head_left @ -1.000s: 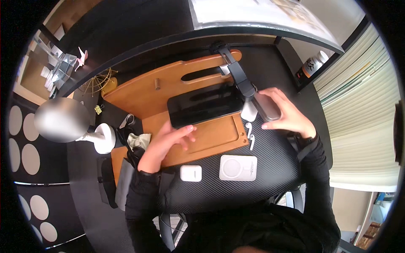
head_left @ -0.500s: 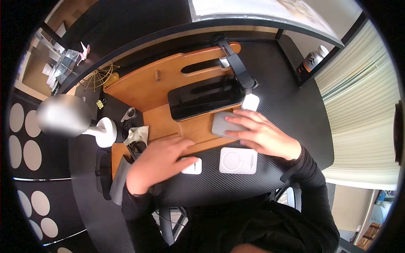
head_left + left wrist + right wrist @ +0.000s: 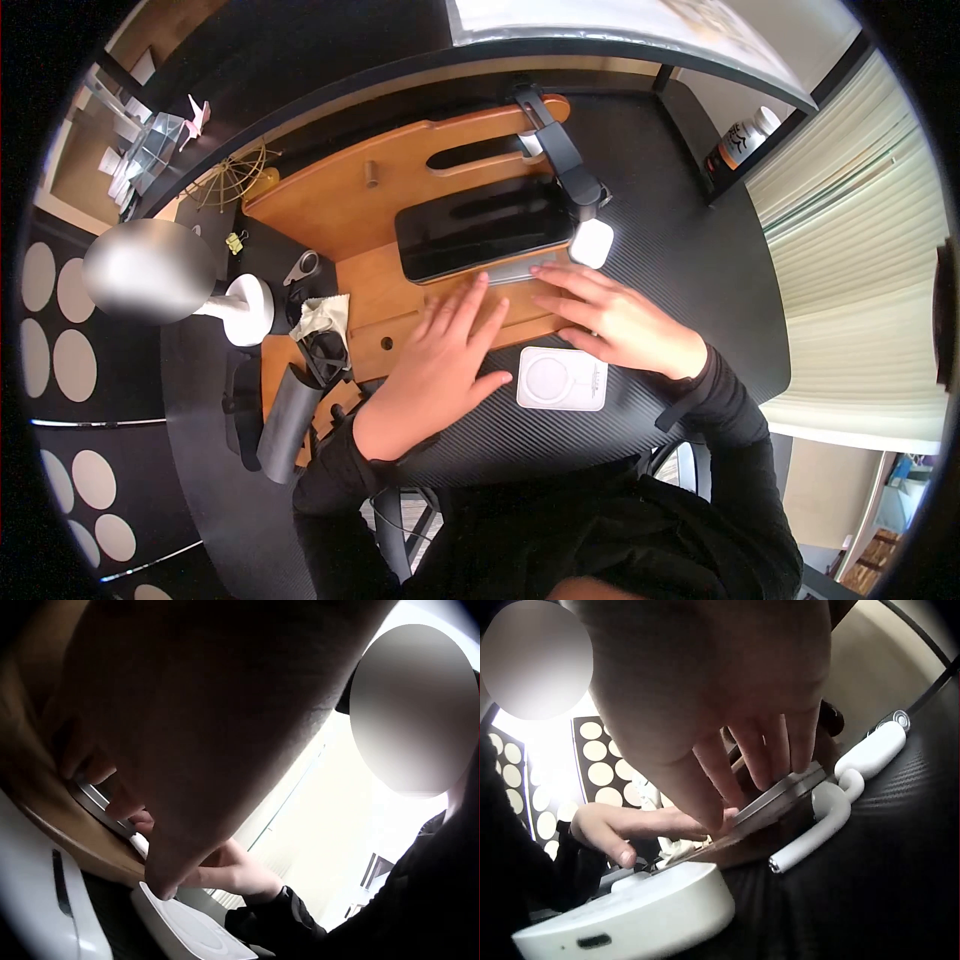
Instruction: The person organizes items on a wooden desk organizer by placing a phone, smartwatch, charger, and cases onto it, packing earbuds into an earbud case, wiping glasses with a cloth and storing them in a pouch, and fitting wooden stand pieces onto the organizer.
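Note:
A flat grey slab with rounded corners (image 3: 522,268) lies on the brown wooden organizer (image 3: 385,268), just in front of a propped black phone (image 3: 490,235). My left hand (image 3: 425,375) reaches over the organizer's front edge, fingers straight and spread, fingertips at the slab's left end. From the other side my right hand (image 3: 635,325) rests extended fingers on the slab's right part. Edge-on in the right wrist view, the slab (image 3: 780,796) has those fingertips on top. White earbuds (image 3: 825,829) lie beside it on the desk.
Between my hands sits a white ringed magnetic pack (image 3: 562,380). A white case (image 3: 45,881) shows under my left hand in the left wrist view. A watch (image 3: 592,243) stands at the organizer's right; a white lamp (image 3: 248,310) and cloth (image 3: 322,318) are left.
My right hand has brought the grey slab from the right, over the desk, down onto the organizer. My left hand has lowered and then moved right to the slab.

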Demonstrator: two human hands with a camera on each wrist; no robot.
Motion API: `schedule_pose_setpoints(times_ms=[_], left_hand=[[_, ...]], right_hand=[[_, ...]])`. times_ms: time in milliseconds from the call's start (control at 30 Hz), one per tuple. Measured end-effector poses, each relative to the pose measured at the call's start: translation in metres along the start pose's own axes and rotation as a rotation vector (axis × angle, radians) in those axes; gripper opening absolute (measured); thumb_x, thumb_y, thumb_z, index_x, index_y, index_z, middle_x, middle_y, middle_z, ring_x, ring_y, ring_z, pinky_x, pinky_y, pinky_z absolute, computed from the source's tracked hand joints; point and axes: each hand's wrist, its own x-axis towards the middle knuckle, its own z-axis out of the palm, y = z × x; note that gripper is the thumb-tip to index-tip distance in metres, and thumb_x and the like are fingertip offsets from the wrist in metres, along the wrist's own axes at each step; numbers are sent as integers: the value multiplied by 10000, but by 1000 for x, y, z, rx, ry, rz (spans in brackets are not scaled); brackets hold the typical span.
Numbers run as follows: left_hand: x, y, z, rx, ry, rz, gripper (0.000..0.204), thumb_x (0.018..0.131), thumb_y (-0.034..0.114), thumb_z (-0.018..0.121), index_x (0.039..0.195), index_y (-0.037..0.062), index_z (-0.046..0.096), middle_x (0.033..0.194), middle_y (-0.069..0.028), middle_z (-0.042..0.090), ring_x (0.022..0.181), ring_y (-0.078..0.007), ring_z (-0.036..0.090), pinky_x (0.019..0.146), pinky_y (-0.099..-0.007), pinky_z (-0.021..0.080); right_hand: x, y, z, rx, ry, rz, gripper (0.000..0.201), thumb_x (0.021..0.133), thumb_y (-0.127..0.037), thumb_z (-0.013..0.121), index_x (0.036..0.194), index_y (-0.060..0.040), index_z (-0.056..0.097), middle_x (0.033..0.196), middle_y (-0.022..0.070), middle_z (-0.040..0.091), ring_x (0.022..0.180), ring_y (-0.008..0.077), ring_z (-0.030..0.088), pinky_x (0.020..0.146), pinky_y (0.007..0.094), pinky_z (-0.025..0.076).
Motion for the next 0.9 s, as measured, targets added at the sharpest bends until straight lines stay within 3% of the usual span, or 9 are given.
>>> schedule_pose_setpoints(times_ms=[67,200,367,533,700,767,800,867,900], left_hand=[[1,-5,3,10,-8,-1,755,889,388,677,1481,18,388,1575,-259,238,1410,-438,334,1165,-525,290],[1,-5,6,20,4,-29,739,891,384,676,1484,43,399,1577,-264,225,1393,-453,351,1165,-538,287],[-1,-4,5,-8,11,-1,708,889,377,680,1468,54,433,1579,-268,215,1386,-459,357,1164,-551,285],[-8,4,-7,25,-66,26,656,882,372,688,1432,78,485,1581,-266,216,1318,-468,437,1144,-564,314],[-7,-1,-4,5,-1,25,621,892,369,677,1414,82,503,1572,-247,254,1296,-462,464,1133,-560,333],[-11,3,-15,17,-9,20,605,897,367,671,1403,78,511,1559,-234,294,1294,-453,468,1129,-552,339],[-16,9,-25,5,12,15,586,890,355,678,1382,75,525,1491,-207,379,1265,-429,489,1098,-525,374],[-27,16,-35,-9,27,7,567,884,342,685,1361,71,540,1422,-179,463,1235,-404,511,1067,-498,410],[-33,17,-37,-65,-39,-62,544,863,306,706,1329,68,557,1321,-149,510,1194,-375,526,1021,-470,435]], right_hand=[[2,1,5,-47,-23,-28,500,811,-96,708,1282,0,572,1506,182,418,1397,335,413,1144,452,388],[2,3,7,-10,-66,5,574,804,-105,741,1333,-9,540,1543,167,385,1466,342,311,1210,490,268],[4,6,2,-74,-40,10,516,829,-153,711,1296,-7,547,1490,185,443,1398,341,411,1182,509,302],[0,6,0,19,-61,6,474,829,-113,731,1270,-24,583,1463,148,482,1387,329,424,1180,490,311],[0,7,3,-19,2,-10,423,842,-140,693,1229,-14,577,1431,162,508,1358,325,458,1176,509,316],[0,6,-4,13,49,-30,392,839,-142,699,1197,-16,604,1355,162,559,1284,319,523,1116,473,396],[-1,5,-9,16,52,-27,392,839,-142,699,1197,-16,604,1355,162,559,1284,319,523,1116,473,396],[-5,2,-24,102,86,53,345,825,-99,733,1148,-13,647,1235,151,604,1166,328,581,994,437,482],[-7,-1,-29,89,63,37,341,805,-163,766,1090,-6,665,1118,144,623,1051,318,621,887,426,521]])
